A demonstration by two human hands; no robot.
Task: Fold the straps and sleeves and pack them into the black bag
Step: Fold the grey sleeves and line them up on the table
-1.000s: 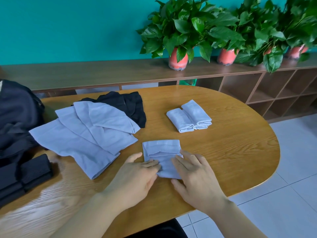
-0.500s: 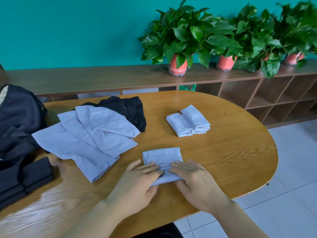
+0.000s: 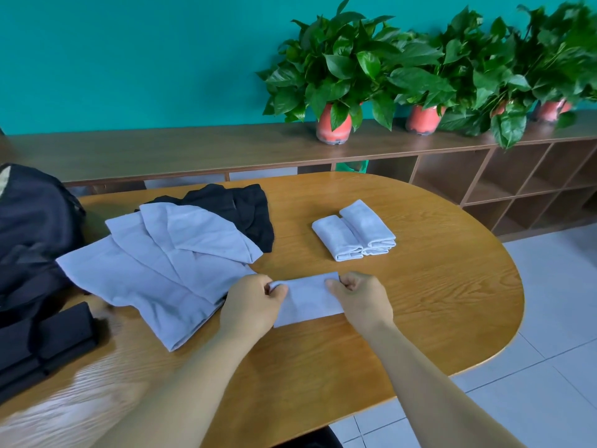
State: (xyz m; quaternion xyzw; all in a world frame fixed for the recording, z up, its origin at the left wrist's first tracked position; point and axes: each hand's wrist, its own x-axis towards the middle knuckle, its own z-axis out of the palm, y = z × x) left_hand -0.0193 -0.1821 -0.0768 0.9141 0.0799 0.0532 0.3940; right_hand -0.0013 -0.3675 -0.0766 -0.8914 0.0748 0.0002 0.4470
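Wood-grain table (image 3: 436,334) with a rounded end fills the near view, and pale floor tiles (image 3: 533,399) show past its right edge. At the near left edge lie folded black straps (image 3: 55,337), stacked side by side on the tabletop.

2 bare forearms reach forward over the table. The left hand (image 3: 250,302) pinches the upper left corner of a light blue sleeve (image 3: 308,300) between thumb and curled fingers, and the right hand (image 3: 361,297) pinches its upper right corner the same way. That sleeve is folded into a short rectangle and sits on the wood between the 2 hands, near the front of the table.

Just left of it, touching the left hand's side, spreads a pile of unfolded sleeves (image 3: 155,273), overlapping and laid flat. Further left, the black bag (image 3: 35,227) slumps at the table's edge, above the straps. Behind the pile, a heap of black cloth (image 3: 248,211) lies partly under the topmost sleeve. To the right, well apart from the hands, 2 folded sleeves (image 3: 353,232) rest side by side, touching.

Beyond the table runs a long low wooden shelf (image 3: 193,153) with open cubbies. On its top stand leafy potted plants (image 3: 334,92) in red pots, against a teal wall (image 3: 129,59).
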